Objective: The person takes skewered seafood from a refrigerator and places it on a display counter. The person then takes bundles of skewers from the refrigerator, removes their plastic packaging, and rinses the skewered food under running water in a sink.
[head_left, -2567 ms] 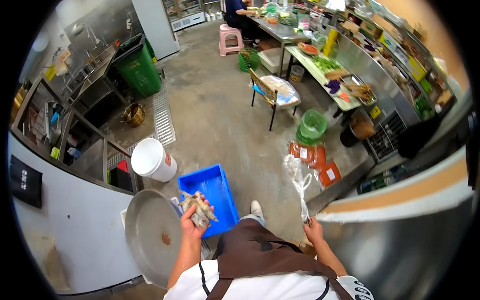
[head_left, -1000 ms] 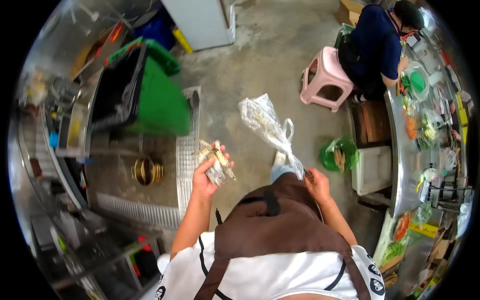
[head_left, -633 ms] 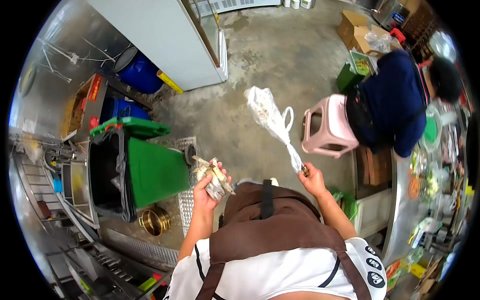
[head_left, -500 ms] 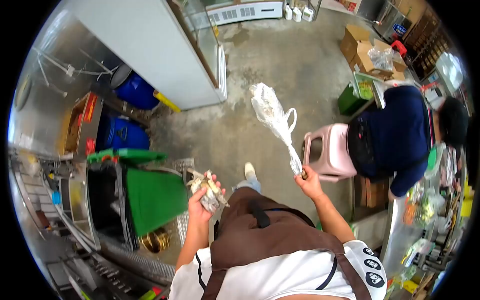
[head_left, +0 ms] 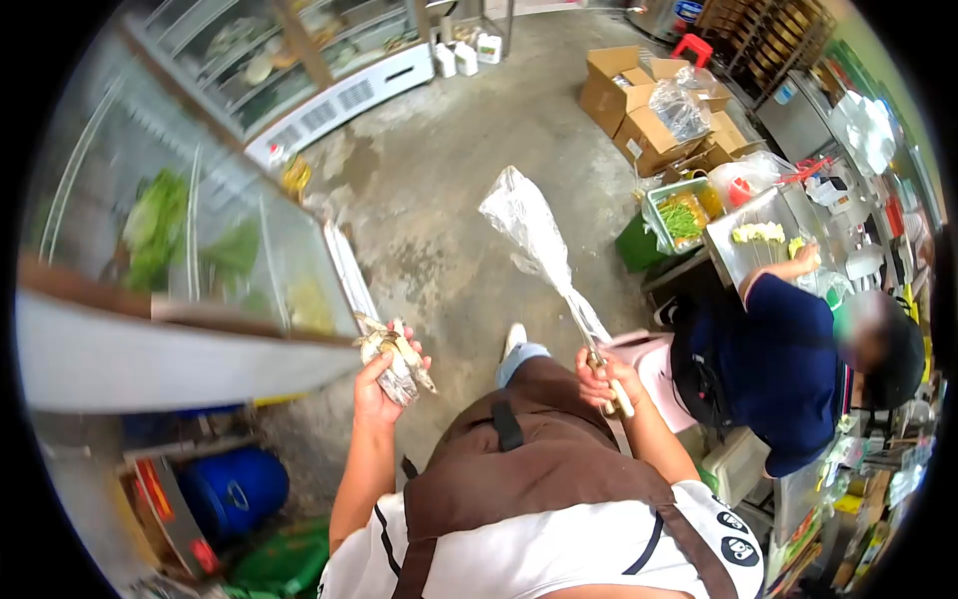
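Observation:
My left hand (head_left: 384, 389) is closed around a clump of pale, brownish pieces (head_left: 397, 357) that look like mushrooms, with greyish ends pointing down. In my right hand (head_left: 607, 381) is the gathered neck of a clear plastic bag (head_left: 529, 225). The bag stretches away from me over the floor, crumpled and thin, and what it holds, if anything, cannot be made out. Pale stick-like ends (head_left: 622, 399) also poke out below the right fingers; their kind is unclear.
Glass-door fridges with leafy greens (head_left: 160, 225) line the left. A co-worker in a dark blue top (head_left: 788, 354) sits at a steel counter (head_left: 728, 245) on the right, beside a pink stool (head_left: 654, 374). Cardboard boxes (head_left: 649, 125), a green bin (head_left: 639, 240) and a blue barrel (head_left: 235, 489) stand around.
My view has turned left and moved forward, past the open black-lined bin. Both hands keep their hold. The bag looks longer, and pale ends now show below my right hand.

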`<state>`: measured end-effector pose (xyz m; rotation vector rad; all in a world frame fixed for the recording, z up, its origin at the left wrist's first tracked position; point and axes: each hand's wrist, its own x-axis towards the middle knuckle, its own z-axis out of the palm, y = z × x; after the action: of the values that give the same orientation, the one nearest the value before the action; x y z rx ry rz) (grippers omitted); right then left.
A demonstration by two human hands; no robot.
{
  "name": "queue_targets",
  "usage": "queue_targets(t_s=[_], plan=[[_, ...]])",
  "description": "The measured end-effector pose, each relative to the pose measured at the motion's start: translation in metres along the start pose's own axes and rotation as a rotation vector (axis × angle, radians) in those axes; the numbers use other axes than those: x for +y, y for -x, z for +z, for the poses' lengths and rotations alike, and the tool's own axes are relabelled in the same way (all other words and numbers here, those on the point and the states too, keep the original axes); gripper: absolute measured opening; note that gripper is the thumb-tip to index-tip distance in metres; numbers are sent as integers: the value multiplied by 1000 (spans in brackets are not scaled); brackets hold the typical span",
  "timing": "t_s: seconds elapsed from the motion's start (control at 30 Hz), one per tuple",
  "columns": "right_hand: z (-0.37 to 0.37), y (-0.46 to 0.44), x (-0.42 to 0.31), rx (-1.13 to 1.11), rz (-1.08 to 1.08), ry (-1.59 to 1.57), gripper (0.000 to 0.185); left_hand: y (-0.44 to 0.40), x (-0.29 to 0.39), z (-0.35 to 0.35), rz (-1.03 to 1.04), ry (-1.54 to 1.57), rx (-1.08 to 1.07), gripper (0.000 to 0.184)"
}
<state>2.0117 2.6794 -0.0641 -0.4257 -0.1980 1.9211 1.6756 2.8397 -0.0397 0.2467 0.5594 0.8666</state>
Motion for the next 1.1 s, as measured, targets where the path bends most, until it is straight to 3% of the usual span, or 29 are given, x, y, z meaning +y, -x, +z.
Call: queue_targets(t_s=[0.13,0.23,0.33,0.43,0.7,0.87,1.1], plan=[[-26,-82,-73,13,-110,-19,29,-145,33,20,-48,-16,-134,46],[-51,-157,-149,172,-101,124,32,-237,54,40,16,-15,87,48],[-71,-234,-234,499,-56,877,28,-314,87,62,-14,1,169,46],[-59,-293,-318,641,58,1093,31,-390,125,90,-36,-25,128,39],[-142,-471,-500,688,-141,1153,37,-648,198,156,56,-55,148,44],[-169,-546,-609,798,-227,1204,35,-867,228,219,-118,-182,-48,42],[-190,-589,-750,1180,-340,1135,38,-1162,204,403,-406,-295,-321,41]])
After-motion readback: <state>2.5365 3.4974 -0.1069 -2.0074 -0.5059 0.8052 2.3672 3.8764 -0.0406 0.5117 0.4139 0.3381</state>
